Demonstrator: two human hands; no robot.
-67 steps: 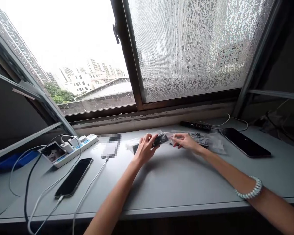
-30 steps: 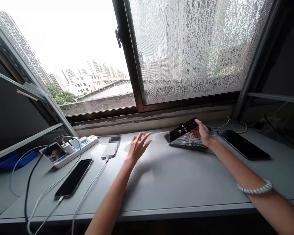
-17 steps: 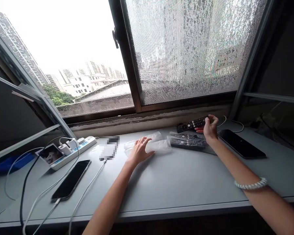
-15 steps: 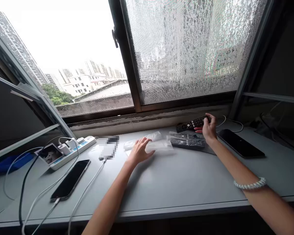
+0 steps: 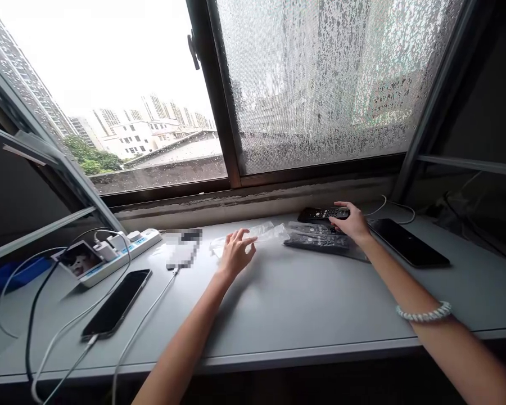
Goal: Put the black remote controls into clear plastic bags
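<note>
Tabletop of smooth grey finish [image 5: 287,304], shown left to right. At left lie a long white plastic power strip [image 5: 147,242] and a flat black glass phone [image 5: 117,304]. Left hand [image 5: 234,256]: fingers loosely bent, thumb apart, nothing seen in its hold; it overlaps crumpled clear plastic bags [image 5: 274,230], contact uncertain. Right of these lie slim dark remotes in clear plastic sleeves [image 5: 320,240], long axes roughly left to right. On their far side, a slim black plastic remote control with pale keys [image 5: 331,214] lies keys upward, its long axis likewise left to right, extending leftward from the fingers of the right hand [image 5: 353,225], the nearer hand. Thumb on the near side and forefinger on the far side straddle its right end; whether they grip it cannot be told. A low beige wall [image 5: 223,212] closely bounds the far side; the widest room opens toward the near edge. At right, a broad black slab-shaped device [image 5: 409,242] limits sideways room.
</note>
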